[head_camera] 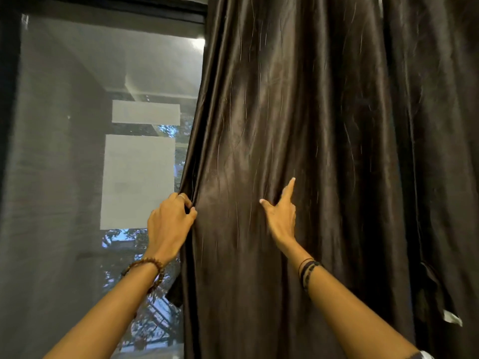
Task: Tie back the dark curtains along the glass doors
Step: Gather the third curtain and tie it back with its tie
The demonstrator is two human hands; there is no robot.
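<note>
A dark, shiny curtain (298, 112) hangs in folds over the right two thirds of the head view. My left hand (169, 221) pinches the curtain's left edge at about mid height. My right hand (281, 213) rests against the front of the fabric a little to the right, index finger and thumb spread, the other fingers tucked into a fold; whether it grips the cloth I cannot tell. A loose dark strip (438, 288), perhaps a tie-back, dangles at the lower right with a white tag (452, 318) at its end.
A sheer grey curtain (51, 177) covers the glass door (140, 177) on the left. A dark door frame (116, 9) runs along the top. Trees and white panels show through the glass.
</note>
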